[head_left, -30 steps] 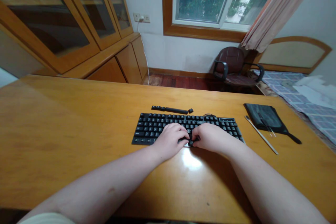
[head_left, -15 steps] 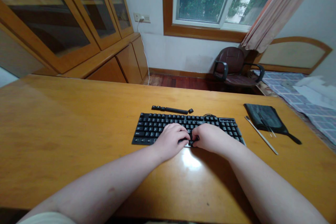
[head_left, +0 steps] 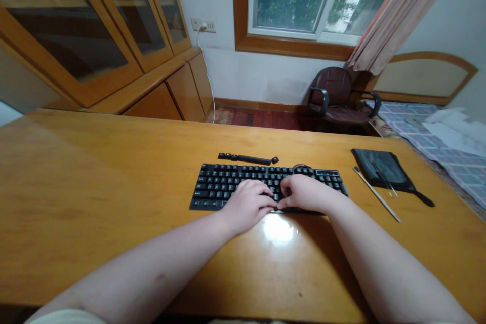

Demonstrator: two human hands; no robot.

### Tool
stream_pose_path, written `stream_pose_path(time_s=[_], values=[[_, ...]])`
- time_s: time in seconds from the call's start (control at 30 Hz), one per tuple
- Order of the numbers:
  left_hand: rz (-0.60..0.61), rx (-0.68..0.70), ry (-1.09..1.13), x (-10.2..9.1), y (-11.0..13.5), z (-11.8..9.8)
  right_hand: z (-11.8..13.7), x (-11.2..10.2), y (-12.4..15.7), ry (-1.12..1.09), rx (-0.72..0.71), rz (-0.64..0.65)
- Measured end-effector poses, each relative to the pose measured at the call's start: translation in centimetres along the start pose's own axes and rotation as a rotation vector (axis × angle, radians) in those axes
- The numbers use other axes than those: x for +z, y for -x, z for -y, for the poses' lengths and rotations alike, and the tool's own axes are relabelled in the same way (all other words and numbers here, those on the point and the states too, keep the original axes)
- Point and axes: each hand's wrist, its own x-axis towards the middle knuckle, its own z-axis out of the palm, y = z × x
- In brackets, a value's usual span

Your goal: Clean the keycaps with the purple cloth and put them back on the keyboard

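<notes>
A black keyboard (head_left: 219, 185) lies on the wooden desk (head_left: 114, 187). Both my hands rest on its near middle, knuckles up and fingers curled inward. My left hand (head_left: 246, 205) and my right hand (head_left: 306, 193) meet fingertip to fingertip over the bottom key rows. The fingers are pressed together there, and what they pinch is hidden. Behind the keyboard lies a row of loose black keycaps (head_left: 248, 159), among them a long bar.
To the right on the desk lie a black pouch (head_left: 379, 168) and a thin pale stick (head_left: 375, 195). Beyond the desk are a wooden glass-door cabinet (head_left: 114, 35), a brown armchair (head_left: 337, 96) under the window and a bed (head_left: 448, 152).
My right hand has shifted slightly up and left on the keyboard, and its fingers have bunched closer to the left hand's. The view has tilted slightly.
</notes>
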Motion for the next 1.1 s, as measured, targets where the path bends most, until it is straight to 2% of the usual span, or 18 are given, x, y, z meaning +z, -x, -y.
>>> stream_pose_path(time_s=[0.33, 0.43, 0.53, 0.63, 0.77, 0.87, 1.0, 1.1], values=[[0.040, -0.060, -0.003, 0.2, -0.2, -0.1, 0.5, 0.7, -0.9, 0.012, 0.136, 0.009], [0.033, -0.036, -0.016, 0.1, -0.1, -0.1, 0.5, 0.7, -0.7, 0.050, 0.109, -0.013], [-0.012, 0.013, -0.013, -0.2, 0.0, -0.3, 0.0, 0.3, -0.3, 0.003, 0.016, -0.038], [-0.034, -0.001, -0.001, -0.4, -0.1, -0.3, -0.9, -0.2, -0.2, -0.098, -0.006, -0.169], [-0.019, -0.027, -0.010, -0.5, -0.2, -0.1, -1.9, -0.9, -0.5, -0.146, 0.096, -0.436], [-0.020, -0.029, -0.024, -0.4, -0.2, 0.0, -2.4, -1.3, -0.6, -0.158, 0.160, -0.567], [-0.040, -0.051, -0.037, -0.3, -0.1, 0.0, -2.6, -1.7, -0.4, -0.112, 0.273, -0.638], [-0.105, -0.088, -0.041, -0.2, -0.1, 0.0, -2.8, -1.8, -0.5, -0.066, 0.265, -0.649]])
